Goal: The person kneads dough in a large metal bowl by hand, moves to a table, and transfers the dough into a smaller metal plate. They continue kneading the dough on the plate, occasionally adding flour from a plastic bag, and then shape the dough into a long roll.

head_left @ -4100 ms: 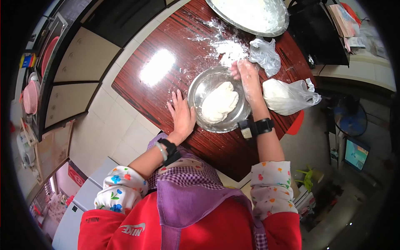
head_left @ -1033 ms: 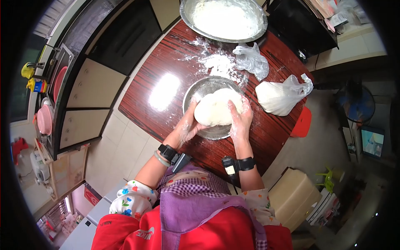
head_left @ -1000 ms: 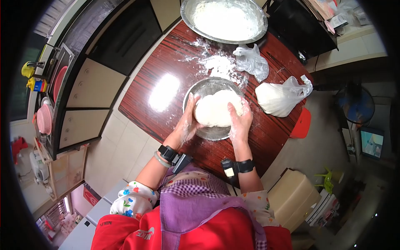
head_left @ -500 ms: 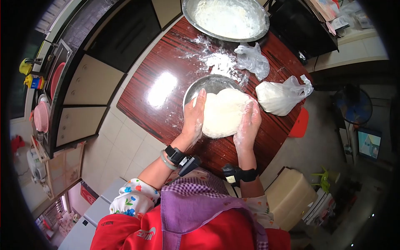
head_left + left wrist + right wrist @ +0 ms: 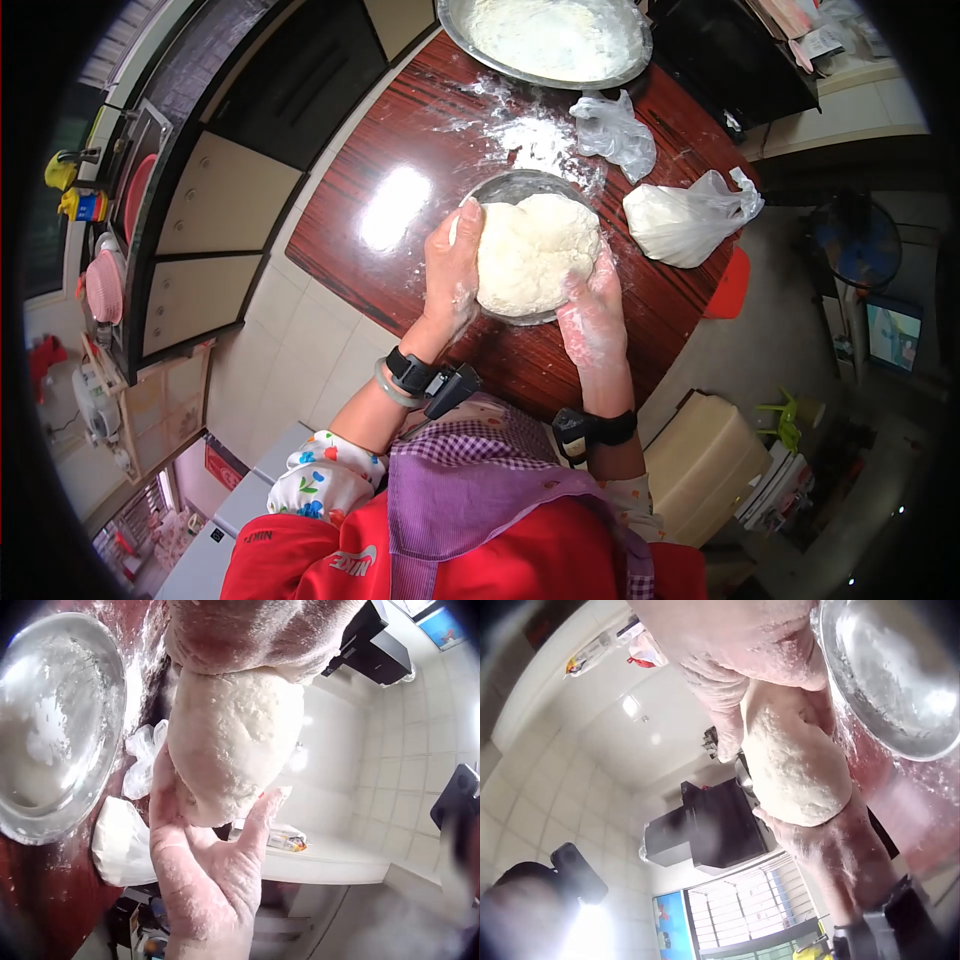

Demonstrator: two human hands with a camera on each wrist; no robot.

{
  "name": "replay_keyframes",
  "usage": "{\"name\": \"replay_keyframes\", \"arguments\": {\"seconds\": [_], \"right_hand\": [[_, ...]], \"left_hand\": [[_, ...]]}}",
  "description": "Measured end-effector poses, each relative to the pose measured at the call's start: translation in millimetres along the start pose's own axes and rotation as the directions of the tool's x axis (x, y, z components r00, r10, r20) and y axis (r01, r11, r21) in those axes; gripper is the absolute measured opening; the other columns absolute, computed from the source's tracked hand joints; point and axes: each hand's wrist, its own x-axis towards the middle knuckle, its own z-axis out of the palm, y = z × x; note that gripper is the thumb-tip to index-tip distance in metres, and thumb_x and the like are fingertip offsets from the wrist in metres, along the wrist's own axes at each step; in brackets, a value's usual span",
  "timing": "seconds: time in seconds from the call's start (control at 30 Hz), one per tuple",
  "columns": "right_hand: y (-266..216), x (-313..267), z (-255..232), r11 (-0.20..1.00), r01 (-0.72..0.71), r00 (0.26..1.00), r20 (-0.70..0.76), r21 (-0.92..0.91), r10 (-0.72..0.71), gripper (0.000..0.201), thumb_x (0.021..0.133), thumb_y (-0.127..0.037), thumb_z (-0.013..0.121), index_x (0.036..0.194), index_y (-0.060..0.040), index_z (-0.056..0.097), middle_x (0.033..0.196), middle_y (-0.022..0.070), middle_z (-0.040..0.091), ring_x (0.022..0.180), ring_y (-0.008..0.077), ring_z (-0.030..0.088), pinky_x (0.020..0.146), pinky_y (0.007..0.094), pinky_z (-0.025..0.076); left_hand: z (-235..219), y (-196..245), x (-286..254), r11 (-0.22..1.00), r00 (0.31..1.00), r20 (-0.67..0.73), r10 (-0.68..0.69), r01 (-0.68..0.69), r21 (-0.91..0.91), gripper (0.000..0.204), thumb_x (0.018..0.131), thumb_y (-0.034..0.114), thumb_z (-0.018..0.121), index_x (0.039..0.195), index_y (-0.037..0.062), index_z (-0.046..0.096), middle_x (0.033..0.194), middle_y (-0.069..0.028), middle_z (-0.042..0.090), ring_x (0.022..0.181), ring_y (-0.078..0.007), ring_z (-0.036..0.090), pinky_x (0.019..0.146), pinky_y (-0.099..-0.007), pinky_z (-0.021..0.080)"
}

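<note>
A large lump of white dough [image 5: 535, 255] is held between both hands, above a round metal bowl [image 5: 64, 742]. My left hand [image 5: 452, 265] grips its left side, with the thumb up near its top edge. On the right side my right hand [image 5: 597, 315] holds it, thumb on the near face and fingers mostly hidden behind. Both palms and fingers are dusted with flour. In the right wrist view the dough [image 5: 791, 761] spans from one hand to the other, its surface rough and floury. The bowl's inside shows smears of flour.
A big metal basin [image 5: 560, 40] with flour stands at the table's far edge. Loose flour [image 5: 540, 140] is scattered before it. To the right lie a crumpled plastic bag [image 5: 615, 135] and a tied bag [image 5: 690, 220] with something white inside. A red stool [image 5: 730, 285] shows beyond the table.
Earlier the dough lay in the bowl, with the left hand flat on the table and the right at the rim. Since then both hands have taken hold of it, lifted it and turned it.
</note>
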Motion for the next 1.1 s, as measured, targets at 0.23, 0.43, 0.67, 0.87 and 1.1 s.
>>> {"name": "replay_keyframes", "arguments": {"seconds": [0.23,0.43,0.67,0.87,1.1], "right_hand": [[-4,-9,9,0.987,0.056,0.997,0.054,-0.152,-0.049,0.098,0.068,0.01,0.071,0.143,-0.0012,0.01,0.139,0.0154,0.032,0.127,0.0246,0.038,0.105,0.0392,0.036],[-13,-16,12,0.981,-0.005,0.995,0.096,-0.194,0.024,0.104,0.063,0.005,0.075,0.144,-0.0005,0.01,0.141,0.0152,0.031,0.131,0.0255,0.034,0.107,0.0395,0.033],[-6,-15,-3,0.936,0.06,0.995,0.098,-0.347,-0.027,0.084,0.08,0.007,0.059,0.145,0.0,0.007,0.142,0.0196,0.029,0.13,0.0242,0.035,0.107,0.0418,0.032],[-20,-20,1,0.936,-0.129,0.988,0.036,-0.327,0.149,0.066,0.09,-0.001,0.047,0.146,-0.0002,0.011,0.142,0.0199,0.034,0.126,0.0228,0.039,0.102,0.0377,0.037],[-8,-16,-7,0.943,-0.023,0.994,0.096,-0.331,0.058,0.073,0.084,0.001,0.056,0.144,0.0005,0.014,0.14,0.0187,0.034,0.125,0.0235,0.041,0.103,0.0383,0.038]], "left_hand": [[-15,-7,2,0.999,1.0,0.001,-0.004,0.004,0.036,0.053,0.093,0.049,0.047,0.104,-0.0015,0.058,0.094,-0.0069,0.062,0.079,-0.0109,0.06,0.071,-0.0262,0.051],[-17,3,-1,0.965,0.963,0.154,-0.219,0.237,-0.109,0.081,0.088,0.068,0.031,0.125,-0.0036,0.042,0.118,-0.02,0.055,0.104,-0.026,0.061,0.09,-0.0376,0.052],[-17,-1,-4,0.979,0.973,0.114,-0.201,0.202,0.002,0.078,0.089,0.066,0.032,0.125,-0.0031,0.041,0.119,-0.0203,0.055,0.106,-0.0249,0.06,0.088,-0.0378,0.053],[-12,6,-9,0.947,0.962,0.031,-0.273,0.274,-0.166,0.063,0.095,0.054,0.034,0.111,-0.0044,0.053,0.104,-0.0152,0.062,0.091,-0.0194,0.064,0.078,-0.0306,0.055],[-18,0,-6,0.967,0.974,0.013,-0.228,0.228,-0.111,0.053,0.098,0.045,0.035,0.112,-0.0031,0.052,0.103,-0.0132,0.061,0.09,-0.0175,0.063,0.078,-0.0304,0.054]]}}
